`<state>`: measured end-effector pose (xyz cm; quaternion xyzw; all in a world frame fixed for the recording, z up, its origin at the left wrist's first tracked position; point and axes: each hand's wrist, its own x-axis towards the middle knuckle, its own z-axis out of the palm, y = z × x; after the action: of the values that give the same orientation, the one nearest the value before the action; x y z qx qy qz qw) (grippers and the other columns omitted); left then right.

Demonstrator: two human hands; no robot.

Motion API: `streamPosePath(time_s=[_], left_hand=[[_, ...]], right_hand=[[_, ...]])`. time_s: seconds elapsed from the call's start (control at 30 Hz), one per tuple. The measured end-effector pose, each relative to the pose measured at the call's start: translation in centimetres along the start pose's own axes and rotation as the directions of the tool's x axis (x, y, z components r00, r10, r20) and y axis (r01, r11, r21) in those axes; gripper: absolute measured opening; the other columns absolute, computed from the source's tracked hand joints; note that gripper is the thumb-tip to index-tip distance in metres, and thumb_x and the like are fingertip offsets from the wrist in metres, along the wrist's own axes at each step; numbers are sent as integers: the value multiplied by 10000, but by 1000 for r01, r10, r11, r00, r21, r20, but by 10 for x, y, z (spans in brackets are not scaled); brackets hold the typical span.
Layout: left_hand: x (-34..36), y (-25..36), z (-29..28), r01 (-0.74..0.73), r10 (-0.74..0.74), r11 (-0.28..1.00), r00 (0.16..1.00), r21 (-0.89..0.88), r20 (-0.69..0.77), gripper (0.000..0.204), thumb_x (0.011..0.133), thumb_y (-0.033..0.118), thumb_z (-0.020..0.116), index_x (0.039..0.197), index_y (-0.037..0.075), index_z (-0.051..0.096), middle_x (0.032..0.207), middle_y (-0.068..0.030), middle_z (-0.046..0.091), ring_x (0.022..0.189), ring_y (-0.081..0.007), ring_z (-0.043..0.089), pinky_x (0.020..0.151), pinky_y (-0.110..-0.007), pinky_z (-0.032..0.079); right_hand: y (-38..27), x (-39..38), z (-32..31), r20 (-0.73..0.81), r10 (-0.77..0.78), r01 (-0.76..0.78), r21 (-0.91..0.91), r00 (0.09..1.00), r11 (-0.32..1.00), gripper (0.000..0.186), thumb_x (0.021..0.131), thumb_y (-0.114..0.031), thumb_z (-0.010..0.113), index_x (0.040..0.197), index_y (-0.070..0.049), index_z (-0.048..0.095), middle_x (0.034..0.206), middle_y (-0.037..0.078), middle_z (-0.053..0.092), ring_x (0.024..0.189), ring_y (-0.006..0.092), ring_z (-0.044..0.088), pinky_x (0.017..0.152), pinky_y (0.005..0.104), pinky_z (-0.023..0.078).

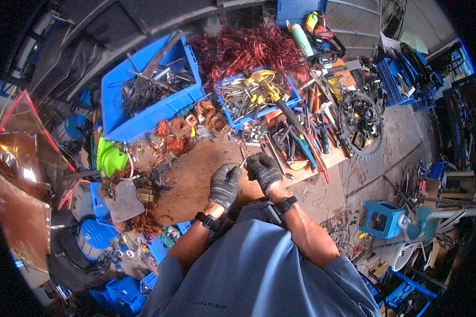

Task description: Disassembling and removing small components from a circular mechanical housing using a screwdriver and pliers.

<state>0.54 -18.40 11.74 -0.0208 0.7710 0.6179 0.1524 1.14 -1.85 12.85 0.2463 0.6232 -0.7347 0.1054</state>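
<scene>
Both gloved hands meet over the near edge of the wooden worktop point(193, 177), about midway along it. The left hand point(225, 185) has its grip closed, the fingertips pinching a small pale piece point(244, 161), too tiny to identify. The right hand point(263, 169) has its fingers curled at the other end of that piece; whether its grip also holds it, I cannot tell. The piece sits between the two hands, above the worktop.

Toward the far edge stands a blue tray point(241, 122) full of metal parts and yellow-handled tools, with a heap of reddish wire point(243, 47) behind it. A large blue crate point(156, 117) of dark scrap occupies the far left corner, copper coils point(181, 127) beside it. Hand tools point(303, 150) crowd the right edge, near a black ribbed tub point(361, 155) at the far right corner.
</scene>
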Motion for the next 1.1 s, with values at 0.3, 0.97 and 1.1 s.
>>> streamPosePath(time_s=[0.3,0.97,1.1], left_hand=[[-1,12,0,-50,50,998,999,39,-1,176,969,156,657,1061,10,695,903,-46,690,810,-127,620,756,-304,525],[4,-13,1,4,-6,999,999,-38,-50,184,982,174,669,1079,20,698,920,2,685,806,-114,605,757,-289,526],[6,-23,-1,47,-60,977,997,-209,-54,213,982,207,684,1107,35,683,886,9,664,752,-98,575,683,-267,509]], right_hand=[[10,4,-1,17,-3,1,100,1000,995,268,979,-308,659,885,-57,653,702,60,622,600,150,584,544,313,475],[15,6,-8,5,123,-120,257,992,959,187,950,-240,680,936,-55,659,747,53,640,599,158,595,553,290,490],[9,20,-8,-66,138,-97,426,988,900,202,958,-263,666,939,-62,666,798,61,689,620,165,622,563,303,507]])
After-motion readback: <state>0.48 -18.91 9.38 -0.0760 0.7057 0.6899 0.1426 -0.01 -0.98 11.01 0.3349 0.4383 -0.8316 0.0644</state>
